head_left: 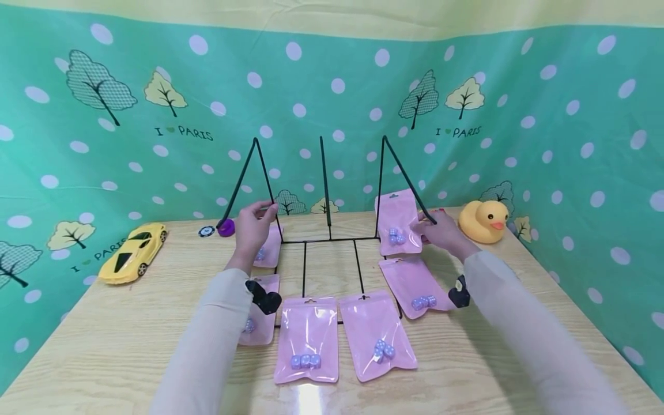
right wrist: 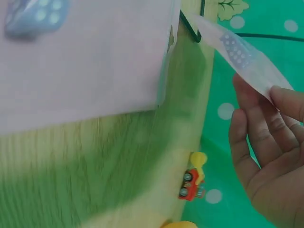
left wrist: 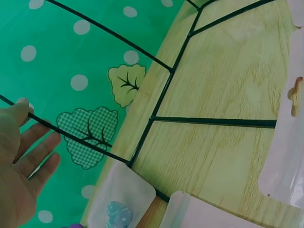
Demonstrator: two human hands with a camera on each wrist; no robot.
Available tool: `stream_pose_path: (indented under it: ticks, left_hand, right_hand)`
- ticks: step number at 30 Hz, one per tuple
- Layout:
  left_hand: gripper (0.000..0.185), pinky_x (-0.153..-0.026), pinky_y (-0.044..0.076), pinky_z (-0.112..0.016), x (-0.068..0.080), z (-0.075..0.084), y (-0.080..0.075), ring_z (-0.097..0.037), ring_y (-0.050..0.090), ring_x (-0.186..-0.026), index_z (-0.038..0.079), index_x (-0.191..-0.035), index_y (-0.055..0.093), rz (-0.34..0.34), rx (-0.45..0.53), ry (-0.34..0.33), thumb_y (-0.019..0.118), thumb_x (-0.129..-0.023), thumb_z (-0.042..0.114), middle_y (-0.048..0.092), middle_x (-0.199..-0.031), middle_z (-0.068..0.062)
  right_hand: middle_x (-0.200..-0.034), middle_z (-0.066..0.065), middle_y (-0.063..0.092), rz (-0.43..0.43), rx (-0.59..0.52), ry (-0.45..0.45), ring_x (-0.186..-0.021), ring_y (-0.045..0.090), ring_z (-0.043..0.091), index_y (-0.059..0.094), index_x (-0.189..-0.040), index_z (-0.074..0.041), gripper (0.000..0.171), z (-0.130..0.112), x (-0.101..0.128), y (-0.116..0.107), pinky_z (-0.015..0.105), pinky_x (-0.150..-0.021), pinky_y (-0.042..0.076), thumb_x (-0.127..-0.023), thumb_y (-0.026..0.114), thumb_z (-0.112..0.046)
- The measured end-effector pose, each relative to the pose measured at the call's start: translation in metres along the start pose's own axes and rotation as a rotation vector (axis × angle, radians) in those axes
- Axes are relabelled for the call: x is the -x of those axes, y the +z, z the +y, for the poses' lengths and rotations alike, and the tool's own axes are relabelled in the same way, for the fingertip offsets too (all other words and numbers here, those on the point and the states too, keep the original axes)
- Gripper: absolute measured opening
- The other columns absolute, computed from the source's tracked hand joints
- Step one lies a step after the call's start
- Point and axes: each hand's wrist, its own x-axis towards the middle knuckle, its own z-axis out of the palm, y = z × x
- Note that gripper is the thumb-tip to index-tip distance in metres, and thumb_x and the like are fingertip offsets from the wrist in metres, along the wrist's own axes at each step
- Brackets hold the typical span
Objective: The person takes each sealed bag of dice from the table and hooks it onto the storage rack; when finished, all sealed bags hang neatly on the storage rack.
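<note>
A black wire rack point(head_left: 325, 184) stands on the table. My left hand point(head_left: 252, 230) holds its left upright rod; in the left wrist view, the thumb and fingers of that hand point(left wrist: 23, 161) lie on either side of the wire. At the rack's right side, my right hand point(head_left: 443, 233) pinches the edge of a pink zip bag point(head_left: 399, 216) with dotted lilac dice inside. The right wrist view shows this bag point(right wrist: 251, 66) between thumb and fingers. Whether it hangs on the rack I cannot tell. More pink dice bags lie around the base, including one at front left point(head_left: 308, 317).
A yellow toy car point(head_left: 132, 253) stands at the left, near a poker chip point(head_left: 206, 231) and a purple round object point(head_left: 226, 227). At the back right sits a yellow rubber duck point(head_left: 479, 225), with a small red toy vehicle point(right wrist: 190, 183) nearby. A green dotted cloth backs the table.
</note>
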Motion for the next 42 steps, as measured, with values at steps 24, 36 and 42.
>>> stream_pose_path:
  ticks: [24, 36, 42]
  left_hand:
    - [0.036, -0.097, 0.052, -0.050, 0.001, 0.009, 0.000, -0.036, 0.069, -0.107, 0.002, -0.132, 0.065, 0.061, -0.075, -0.014, 0.060, -0.105, 0.026, 0.071, -0.119, -0.023]
    - [0.034, -0.094, 0.053, -0.048, 0.003, 0.010, 0.002, -0.035, 0.071, -0.104, 0.004, -0.130, 0.067, 0.073, -0.086, -0.030, 0.061, -0.104, 0.026, 0.071, -0.119, -0.021]
    - [0.034, -0.094, 0.054, -0.047, 0.003, 0.009, 0.003, -0.034, 0.071, -0.105, 0.005, -0.129, 0.068, 0.071, -0.080, -0.042, 0.061, -0.104, 0.027, 0.071, -0.120, -0.020]
  right_hand:
    - [-0.100, 0.021, 0.074, 0.032, 0.065, -0.199, -0.081, 0.074, 0.026, 0.060, -0.113, 0.003, 0.023, -0.020, 0.076, -0.031, 0.035, -0.071, 0.062, -0.104, 0.062, -0.017]
    - [-0.082, 0.003, 0.071, -0.037, 0.010, -0.397, -0.069, 0.066, 0.013, 0.062, -0.095, -0.005, 0.006, -0.024, 0.123, -0.025, 0.027, -0.061, 0.054, -0.100, 0.064, -0.005]
    - [-0.083, -0.001, 0.072, -0.032, -0.053, -0.580, -0.071, 0.068, 0.014, 0.069, -0.097, -0.008, 0.015, -0.026, 0.145, -0.023, 0.025, -0.062, 0.055, -0.096, 0.064, 0.006]
